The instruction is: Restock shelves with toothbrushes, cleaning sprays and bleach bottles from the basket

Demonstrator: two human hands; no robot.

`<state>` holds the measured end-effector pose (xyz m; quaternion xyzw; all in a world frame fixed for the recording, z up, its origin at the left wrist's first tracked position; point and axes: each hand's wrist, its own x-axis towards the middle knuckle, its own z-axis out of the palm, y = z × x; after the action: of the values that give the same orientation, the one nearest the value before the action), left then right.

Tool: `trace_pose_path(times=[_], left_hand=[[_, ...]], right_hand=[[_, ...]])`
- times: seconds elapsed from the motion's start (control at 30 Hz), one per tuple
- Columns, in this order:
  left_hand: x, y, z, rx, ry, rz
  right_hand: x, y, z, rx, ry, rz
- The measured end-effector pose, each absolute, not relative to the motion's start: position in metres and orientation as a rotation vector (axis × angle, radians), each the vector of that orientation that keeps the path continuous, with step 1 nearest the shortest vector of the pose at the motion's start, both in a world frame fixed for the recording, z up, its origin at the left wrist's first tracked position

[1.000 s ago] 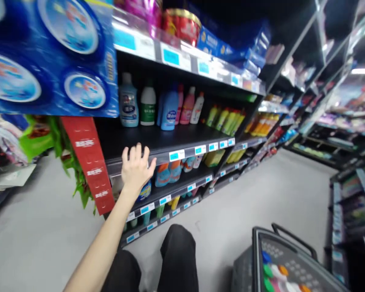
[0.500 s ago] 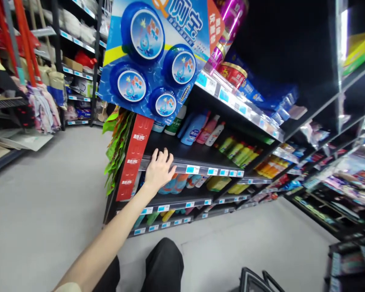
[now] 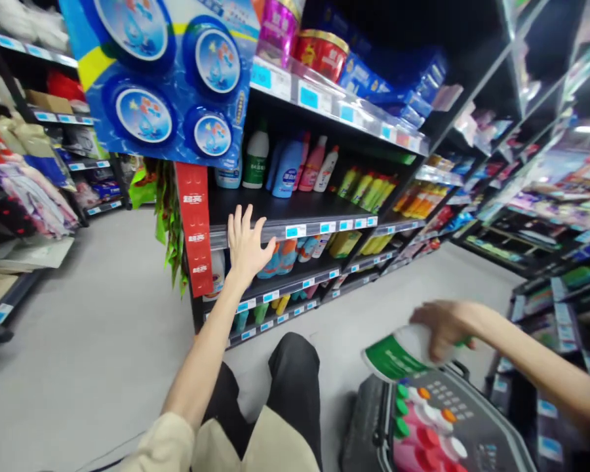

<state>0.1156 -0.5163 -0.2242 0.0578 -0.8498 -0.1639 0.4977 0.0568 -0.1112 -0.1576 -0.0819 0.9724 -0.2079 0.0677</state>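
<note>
My left hand (image 3: pixel 244 244) rests with its fingers spread on the front edge of a black shelf (image 3: pixel 295 231), beside a red sign strip (image 3: pixel 195 229). On that shelf stand a white and green bottle (image 3: pixel 255 160), a blue bottle (image 3: pixel 288 168) and a pink bottle (image 3: pixel 313 165). My right hand (image 3: pixel 445 328) is closed around a white bottle with a green label (image 3: pixel 392 354), held tilted just above a grey shopping basket (image 3: pixel 368 426). The basket holds several bottles with coloured caps (image 3: pixel 425 429).
A big blue cardboard display (image 3: pixel 162 78) hangs above the shelf end. Lower shelves hold more bottles. Racks of goods line the aisle at right (image 3: pixel 560 216) and left (image 3: pixel 24 190). Grey floor (image 3: pixel 103 341) lies between them. My dark trouser knee (image 3: pixel 295 373) is below.
My right hand has come into view holding the white and green bottle over the basket. The view swung back to the right and down. My left hand stayed on the shelf edge.
</note>
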Motion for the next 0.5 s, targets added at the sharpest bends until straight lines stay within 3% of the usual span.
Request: trace_pose_path(times=[0.07,0.1,0.23,0.3,0.4,0.5], left_hand=[[0.134,-0.484,-0.24,0.009,-1.958,-0.636],[0.145,-0.464,-0.253,-0.102,-1.977,-0.812],[0.188,-0.39,-0.318,-0.345,-2.262,-1.838],[0.204,-0.37,-0.339,-0.296,-2.105,-2.244],[0.214,-0.363,-0.34,-0.182,-2.043,-2.255],[0.212,-0.378,-0.324,-0.158,-2.084,-2.155]], right_hand=[[0.063,-0.146,-0.145,-0.386,2.596,-0.029],[0.068,-0.166,-0.136,-0.484,2.499,0.057],[0.085,-0.241,-0.093,-0.775,2.167,0.154],[0.088,-0.267,-0.075,-0.835,2.15,0.142],[0.088,-0.288,-0.059,-0.853,2.288,-0.035],[0.085,-0.289,-0.049,-1.166,2.417,-0.361]])
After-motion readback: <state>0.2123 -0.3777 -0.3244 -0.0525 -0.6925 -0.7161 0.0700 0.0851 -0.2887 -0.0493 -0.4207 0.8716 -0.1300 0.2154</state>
